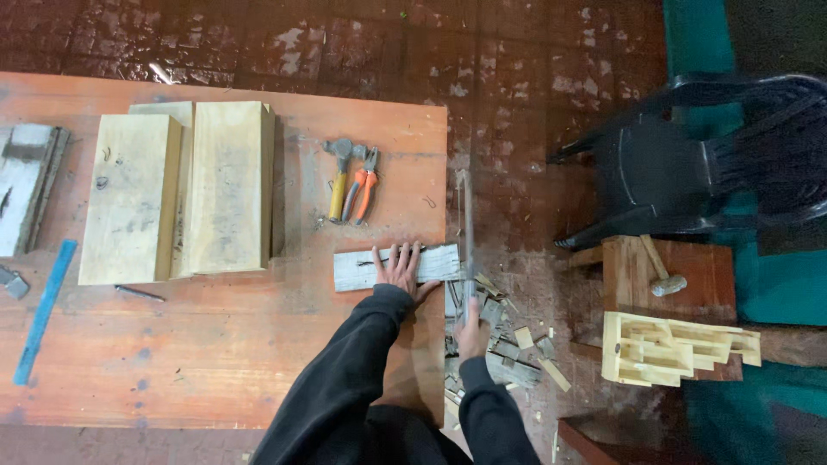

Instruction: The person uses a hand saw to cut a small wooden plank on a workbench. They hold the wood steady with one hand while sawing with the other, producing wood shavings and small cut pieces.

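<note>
At the table's right edge, the left hand lies flat, fingers spread, pressing a weathered grey board onto the wooden table. The right hand, closed on a handsaw, holds its blade just beside the board's right end. Offcuts litter the floor below; a hammer and pliers lie farther off.

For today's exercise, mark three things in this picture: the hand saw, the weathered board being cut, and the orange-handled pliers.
hand saw (467, 226), head view, on the blade beyond the table edge
weathered board (358, 269), head view, on its left end
orange-handled pliers (365, 195), head view, on the handles
</note>
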